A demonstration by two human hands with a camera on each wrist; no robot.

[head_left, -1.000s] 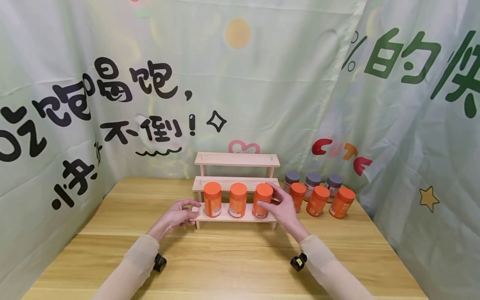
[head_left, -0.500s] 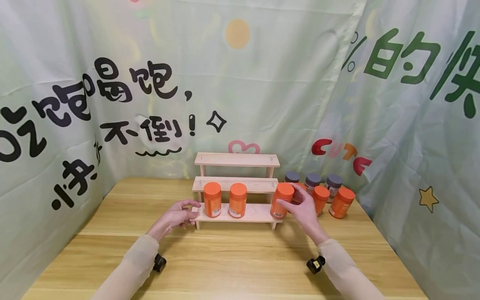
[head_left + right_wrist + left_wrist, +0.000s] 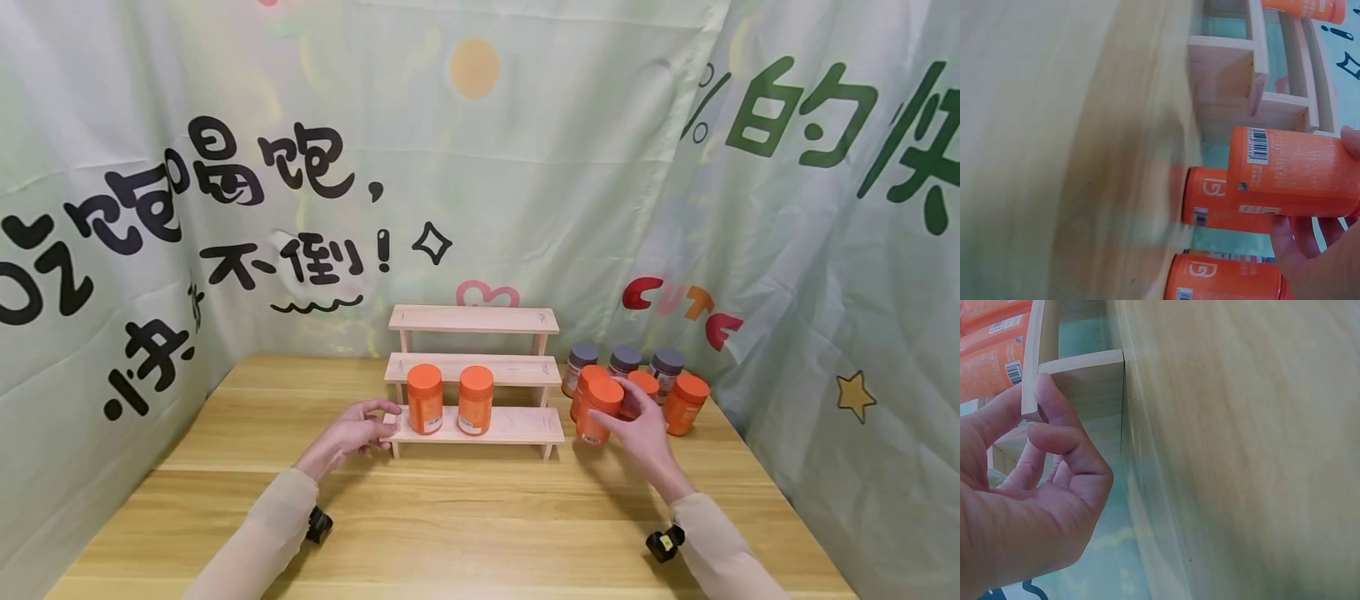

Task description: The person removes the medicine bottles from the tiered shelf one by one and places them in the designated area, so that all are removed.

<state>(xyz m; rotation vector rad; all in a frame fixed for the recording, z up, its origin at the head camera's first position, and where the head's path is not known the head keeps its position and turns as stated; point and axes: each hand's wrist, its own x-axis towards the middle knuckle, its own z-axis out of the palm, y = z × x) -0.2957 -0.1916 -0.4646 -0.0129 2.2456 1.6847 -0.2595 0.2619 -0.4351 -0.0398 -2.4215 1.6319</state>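
Observation:
A three-step pale wooden display stand (image 3: pixel 517 425) stands at the back of the table. My left hand (image 3: pixel 360 427) pinches the left end of its lowest step, thumb and index finger on the board (image 3: pixel 1032 356) in the left wrist view. Two orange jars, one at the left (image 3: pixel 425 400) and one beside it (image 3: pixel 476 402), stand upright on that step. Right of the stand, my right hand (image 3: pixel 643 429) grips another orange jar (image 3: pixel 1297 172) by its side, thumb in front and fingers behind. That jar is raised, overlapping a standing orange jar (image 3: pixel 1207 194) behind it.
At the back right, more orange jars (image 3: pixel 686 406) stand in a row, partly hidden by my right hand. Behind them are three dark-lidded jars (image 3: pixel 666 362). A printed cloth (image 3: pixel 570 208) hangs along the back and sides of the wooden table (image 3: pixel 465 525).
My right hand has taken the third orange jar off the lowest step's right end and carried it rightward, in front of the other jars. My left hand has stayed on the stand.

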